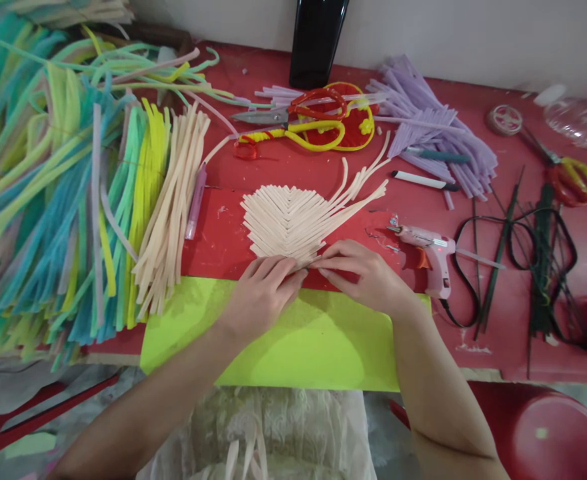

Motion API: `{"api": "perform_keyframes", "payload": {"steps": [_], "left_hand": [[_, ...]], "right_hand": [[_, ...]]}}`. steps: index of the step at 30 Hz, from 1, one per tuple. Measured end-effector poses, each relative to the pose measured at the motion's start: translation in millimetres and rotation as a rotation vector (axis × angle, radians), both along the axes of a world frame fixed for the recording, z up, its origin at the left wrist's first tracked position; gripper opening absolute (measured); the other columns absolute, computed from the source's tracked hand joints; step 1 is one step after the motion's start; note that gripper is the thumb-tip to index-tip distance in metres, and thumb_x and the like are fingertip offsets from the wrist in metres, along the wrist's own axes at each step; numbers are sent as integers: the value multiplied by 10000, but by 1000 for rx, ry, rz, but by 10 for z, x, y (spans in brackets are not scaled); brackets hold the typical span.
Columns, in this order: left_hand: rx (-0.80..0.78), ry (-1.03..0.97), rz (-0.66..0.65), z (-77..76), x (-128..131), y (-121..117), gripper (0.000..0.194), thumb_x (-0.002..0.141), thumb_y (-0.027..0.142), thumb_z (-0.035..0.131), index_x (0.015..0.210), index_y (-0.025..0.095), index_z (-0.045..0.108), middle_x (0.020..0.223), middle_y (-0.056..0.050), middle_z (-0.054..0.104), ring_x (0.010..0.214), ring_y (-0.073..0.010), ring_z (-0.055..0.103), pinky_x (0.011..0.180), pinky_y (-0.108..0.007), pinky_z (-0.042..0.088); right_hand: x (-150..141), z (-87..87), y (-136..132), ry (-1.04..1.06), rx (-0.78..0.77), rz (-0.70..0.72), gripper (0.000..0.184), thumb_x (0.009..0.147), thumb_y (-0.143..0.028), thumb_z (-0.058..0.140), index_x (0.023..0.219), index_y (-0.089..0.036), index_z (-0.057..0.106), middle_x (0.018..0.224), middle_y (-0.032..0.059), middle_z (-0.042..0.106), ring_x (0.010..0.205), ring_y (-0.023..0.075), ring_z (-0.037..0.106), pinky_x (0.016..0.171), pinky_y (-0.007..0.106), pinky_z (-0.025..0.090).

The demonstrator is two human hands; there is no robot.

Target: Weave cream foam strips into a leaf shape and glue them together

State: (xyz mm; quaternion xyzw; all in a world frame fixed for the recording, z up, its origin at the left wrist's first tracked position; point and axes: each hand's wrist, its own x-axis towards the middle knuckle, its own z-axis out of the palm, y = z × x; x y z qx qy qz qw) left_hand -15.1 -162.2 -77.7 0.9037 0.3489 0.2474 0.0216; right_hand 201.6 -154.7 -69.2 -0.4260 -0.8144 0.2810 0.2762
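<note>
A leaf-shaped braid of cream pipe cleaners (288, 217) lies on the red table, its loose strands fanning out to the upper right. My left hand (268, 287) is closed on the near edge of the braid, its fingers bent over it. Close beside it, my right hand (361, 270) pinches a thin strand end at the braid's lower right edge. The fingertips of both hands almost meet there, and they hide part of the work. Under my hands lies a bright yellow-green sheet (283, 347).
Bundles of coloured pipe cleaners (73, 200) crowd the left side. Scissors (293, 120), purple pipe cleaners (423, 127) and a marker (423, 180) lie behind the braid. A pink glue gun (431, 257) with a black cord stands right, near green stems (542, 267) and more scissors (568, 170).
</note>
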Motion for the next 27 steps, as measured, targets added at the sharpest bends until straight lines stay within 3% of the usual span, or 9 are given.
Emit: {"api": "perform_keyframes", "payload": {"steps": [13, 27], "left_hand": [[-152, -155, 17, -61, -51, 11, 176, 881, 128, 509, 1016, 155, 619, 941, -68, 670, 882, -188, 621, 784, -348, 526], [-161, -174, 19, -59, -42, 20, 167, 880, 120, 509, 1011, 153, 607, 946, -70, 672, 883, -193, 629, 777, -353, 538]], "right_hand": [[7, 7, 1, 20, -20, 1, 224, 888, -179, 549, 1018, -273, 706, 925, 43, 681, 850, 156, 620, 745, 327, 532], [-3, 11, 5, -5, -6, 13, 220, 873, -154, 566, 1006, -254, 711, 936, 51, 689, 873, 160, 632, 765, 323, 536]]}}
